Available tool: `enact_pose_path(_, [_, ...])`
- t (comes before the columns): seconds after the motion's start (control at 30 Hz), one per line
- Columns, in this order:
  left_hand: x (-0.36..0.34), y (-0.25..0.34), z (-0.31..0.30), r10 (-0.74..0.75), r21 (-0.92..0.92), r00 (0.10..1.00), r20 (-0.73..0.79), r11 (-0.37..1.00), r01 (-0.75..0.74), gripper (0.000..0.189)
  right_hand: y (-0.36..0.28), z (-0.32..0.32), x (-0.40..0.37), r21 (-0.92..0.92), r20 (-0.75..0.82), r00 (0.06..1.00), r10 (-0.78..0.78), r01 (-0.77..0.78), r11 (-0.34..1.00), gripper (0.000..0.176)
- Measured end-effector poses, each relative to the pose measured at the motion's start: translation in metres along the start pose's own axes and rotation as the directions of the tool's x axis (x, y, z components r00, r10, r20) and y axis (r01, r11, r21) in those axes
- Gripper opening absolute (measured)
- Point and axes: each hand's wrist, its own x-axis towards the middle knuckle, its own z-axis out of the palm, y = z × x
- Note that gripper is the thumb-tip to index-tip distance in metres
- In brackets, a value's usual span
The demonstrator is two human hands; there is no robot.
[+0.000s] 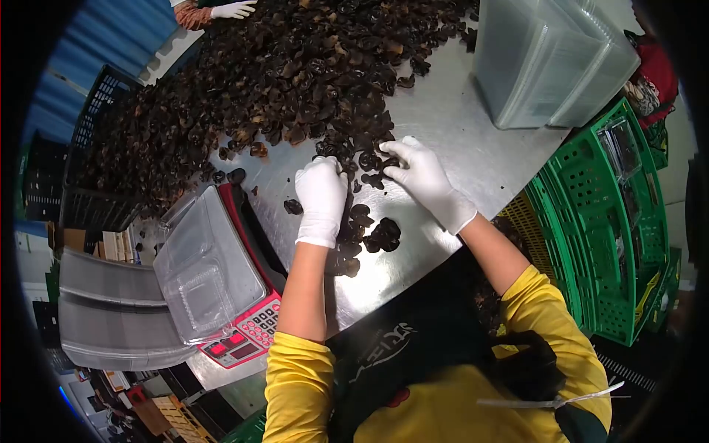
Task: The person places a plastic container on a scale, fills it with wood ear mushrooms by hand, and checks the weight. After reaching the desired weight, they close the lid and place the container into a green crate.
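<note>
Upper centre of the frame, small, dark-brown, ruffled pieces (369, 160) lie just left of your white-gloved right hand (428, 177), nearer its parted fingers than your white-gloved left hand (322, 196), which curls narrow; whether that one holds anything, I cannot tell.

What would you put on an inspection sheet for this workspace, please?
Surface: shiny grey metal table, small dark bits scattered on it.
Job's things: large heap of curled, dark brown pieces; smaller dark cluster nearer the person.
Clutter: red-and-grey keypad scale bearing a clear plastic tray; nested clear plastic containers.
Grippers: white-gloved left hand, fingers curled, and white-gloved right hand, thumb and fingers apart, both at the heap's near edge.
Cables: nothing seen.
Surroundings: green plastic crates; co-worker's white-gloved hand beyond.
</note>
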Motion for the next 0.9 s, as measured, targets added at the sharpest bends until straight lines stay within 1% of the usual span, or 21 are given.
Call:
enact_pose_path(0.03, [-0.001, -0.002, -0.005, -0.029, -0.013, 0.999, -0.043, 1.000, 0.028, 0.017, 0.001, 0.005, 0.003, -0.001, 0.001, 1.000, -0.002, 0.002, 1.000, 0.026])
enact_pose_path(0.07, [-0.004, -0.003, -0.010, -0.057, -0.027, 0.995, -0.083, 0.998, 0.055, 0.017, 0.006, 0.013, 0.005, -0.059, -0.146, 0.983, -0.113, 0.105, 0.993, 0.028])
enact_pose_path(0.1, [-0.006, -0.004, -0.021, -0.074, 0.040, 0.995, -0.061, 0.996, 0.076, 0.017, 0.008, 0.019, 0.005, -0.129, -0.282, 0.933, -0.224, 0.195, 0.972, 0.030])
enact_pose_path(0.13, [-0.012, -0.005, -0.032, -0.108, 0.054, 0.994, -0.021, 0.993, 0.109, 0.017, -0.001, 0.017, 0.004, -0.123, -0.278, 0.935, -0.221, 0.194, 0.973, 0.030])
enact_pose_path(0.2, [-0.027, -0.012, -0.043, -0.106, 0.047, 0.994, -0.012, 0.993, 0.106, 0.016, -0.021, 0.010, 0.000, -0.448, -0.053, 0.909, -0.414, 0.349, 0.823, 0.027])
enact_pose_path(0.23, [-0.035, -0.014, -0.045, -0.108, 0.049, 0.994, -0.011, 0.993, 0.108, 0.016, -0.020, 0.019, -0.002, -0.415, 0.003, 0.860, -0.510, 0.466, 0.782, 0.023])
enact_pose_path(0.27, [-0.043, -0.016, -0.045, -0.109, 0.069, 0.994, 0.023, 0.992, 0.107, 0.014, -0.021, 0.026, -0.001, -0.412, 0.003, 0.860, -0.510, 0.465, 0.783, 0.023])
enact_pose_path(0.3, [-0.048, -0.017, -0.045, -0.108, 0.088, 0.993, 0.056, 0.991, 0.103, 0.013, -0.023, 0.033, 0.003, -0.580, 0.209, 0.842, -0.497, 0.516, 0.631, 0.021])
enact_pose_path(0.33, [-0.053, -0.018, -0.045, -0.106, 0.089, 0.993, 0.057, 0.991, 0.100, 0.013, -0.024, 0.040, 0.007, -0.694, 0.400, 0.812, -0.425, 0.571, 0.439, 0.020])
enact_pose_path(0.37, [-0.057, -0.020, -0.044, -0.119, 0.120, 0.986, 0.116, 0.987, 0.105, 0.011, -0.018, 0.049, 0.012, -0.686, 0.470, 0.781, -0.412, 0.617, 0.387, 0.016])
enact_pose_path(0.4, [-0.060, -0.022, -0.043, -0.136, 0.152, 0.976, 0.173, 0.982, 0.110, 0.010, -0.026, 0.048, 0.015, -0.685, 0.470, 0.781, -0.413, 0.617, 0.387, 0.016])
enact_pose_path(0.47, [-0.064, -0.026, -0.040, -0.142, 0.175, 0.977, 0.157, 0.978, 0.114, 0.009, -0.042, 0.044, 0.020, -0.682, 0.586, 0.742, -0.325, 0.668, 0.296, 0.013])
enact_pose_path(0.5, [-0.065, -0.025, -0.041, -0.152, 0.165, 0.979, 0.134, 0.978, 0.129, 0.010, -0.039, 0.043, 0.021, -0.689, 0.576, 0.722, -0.384, 0.682, 0.247, 0.010])
enact_pose_path(0.53, [-0.064, -0.024, -0.043, -0.161, 0.154, 0.981, 0.110, 0.978, 0.143, 0.010, -0.035, 0.040, 0.018, -0.689, 0.577, 0.720, -0.386, 0.683, 0.244, 0.010])
enact_pose_path(0.6, [-0.058, -0.021, -0.049, -0.167, 0.134, 0.983, 0.080, 0.979, 0.156, 0.011, -0.023, 0.025, 0.006, -0.554, 0.319, 0.714, -0.623, 0.674, 0.489, 0.009])
enact_pose_path(0.67, [-0.051, -0.021, -0.046, -0.177, 0.108, 0.983, 0.058, 0.980, 0.170, 0.012, -0.037, -0.019, -0.029, -0.529, 0.409, 0.776, -0.480, 0.630, 0.568, 0.007])
enact_pose_path(0.73, [-0.035, -0.017, -0.033, -0.151, 0.122, 0.988, 0.034, 0.982, 0.146, 0.015, -0.029, -0.066, -0.066, -0.410, 0.492, 0.776, -0.394, 0.606, 0.682, 0.009])
enact_pose_path(0.77, [-0.027, -0.014, -0.024, -0.137, 0.111, 0.990, -0.009, 0.984, 0.137, 0.018, -0.025, -0.089, -0.082, -0.458, 0.598, 0.762, -0.249, 0.580, 0.674, 0.011])
enact_pose_path(0.8, [-0.017, -0.010, -0.020, -0.131, 0.123, 0.991, -0.006, 0.984, 0.130, 0.020, -0.023, -0.109, -0.094, -0.505, 0.680, 0.727, -0.095, 0.558, 0.658, 0.013])
enact_pose_path(0.83, [-0.009, -0.005, -0.015, -0.127, 0.169, 0.992, 0.003, 0.978, 0.125, 0.018, -0.022, -0.122, -0.103, -0.513, 0.679, 0.729, -0.086, 0.555, 0.655, 0.013])
enact_pose_path(0.9, [-0.003, -0.003, -0.009, -0.125, 0.215, 0.992, 0.010, 0.969, 0.119, 0.017, -0.023, -0.137, -0.113, -0.627, 0.605, 0.796, 0.018, 0.463, 0.626, 0.014])
